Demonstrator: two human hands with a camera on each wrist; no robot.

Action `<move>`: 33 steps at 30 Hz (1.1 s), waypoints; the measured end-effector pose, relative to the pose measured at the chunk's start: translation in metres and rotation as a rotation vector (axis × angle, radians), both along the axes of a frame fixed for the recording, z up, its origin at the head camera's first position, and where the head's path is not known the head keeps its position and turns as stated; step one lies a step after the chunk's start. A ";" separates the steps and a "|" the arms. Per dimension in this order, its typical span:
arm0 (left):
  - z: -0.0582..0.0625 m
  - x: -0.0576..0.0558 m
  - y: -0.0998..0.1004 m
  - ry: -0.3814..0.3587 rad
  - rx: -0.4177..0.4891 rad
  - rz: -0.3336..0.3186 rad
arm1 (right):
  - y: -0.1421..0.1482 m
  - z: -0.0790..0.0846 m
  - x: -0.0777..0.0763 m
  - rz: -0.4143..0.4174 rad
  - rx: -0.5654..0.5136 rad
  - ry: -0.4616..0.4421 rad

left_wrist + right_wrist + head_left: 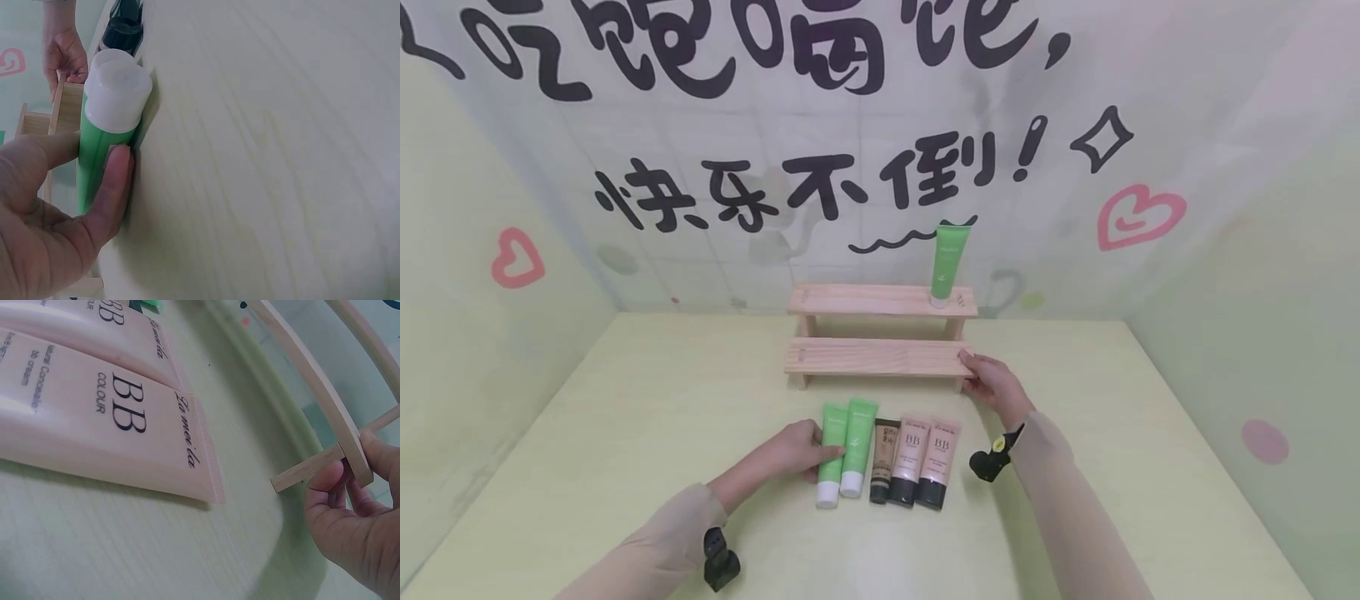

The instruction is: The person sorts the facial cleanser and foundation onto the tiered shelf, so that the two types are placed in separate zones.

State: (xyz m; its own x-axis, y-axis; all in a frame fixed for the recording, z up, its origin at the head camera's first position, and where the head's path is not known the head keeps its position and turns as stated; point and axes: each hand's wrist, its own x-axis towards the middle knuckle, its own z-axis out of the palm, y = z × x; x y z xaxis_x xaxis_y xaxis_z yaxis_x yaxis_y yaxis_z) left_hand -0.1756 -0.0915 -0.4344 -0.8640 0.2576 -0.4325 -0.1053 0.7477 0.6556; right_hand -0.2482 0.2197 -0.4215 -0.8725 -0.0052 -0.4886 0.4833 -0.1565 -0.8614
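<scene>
The left hand (793, 450) is clamping the leftmost green squeeze tube (834, 429) between thumb and fingers; the tube is lying just to the right of the palm, its white cap pointing towards the table's (662, 400) near side. A second green tube (860, 442) is lying just beside it, and next along, towards the table's right edge, a small brown tube (885, 454) and two pink BB cream tubes, the left one (911, 450) and the right one (940, 454), are completing the row. Beyond them, nearer the table's far edge, a two-tier wooden rack (872, 358) is standing. The right hand (997, 383) is gripping the lower tier's right end between thumb and fingers. Another green tube (950, 260) is standing cap-down near the upper tier's right end.
</scene>
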 end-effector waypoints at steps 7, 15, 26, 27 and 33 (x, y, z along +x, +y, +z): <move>-0.003 0.006 0.000 0.056 0.020 0.044 | 0.000 -0.002 0.001 -0.012 0.000 0.008; -0.006 0.010 -0.004 0.050 0.068 0.092 | 0.000 -0.004 0.002 0.000 0.025 -0.004; -0.007 0.010 -0.007 0.044 0.106 0.096 | 0.000 -0.002 0.003 0.002 0.055 -0.012; -0.007 0.010 -0.008 0.042 0.105 0.098 | 0.000 -0.002 0.003 0.002 0.049 -0.012; -0.006 0.008 -0.014 0.042 0.089 0.121 | 0.001 0.003 0.000 0.007 0.065 -0.013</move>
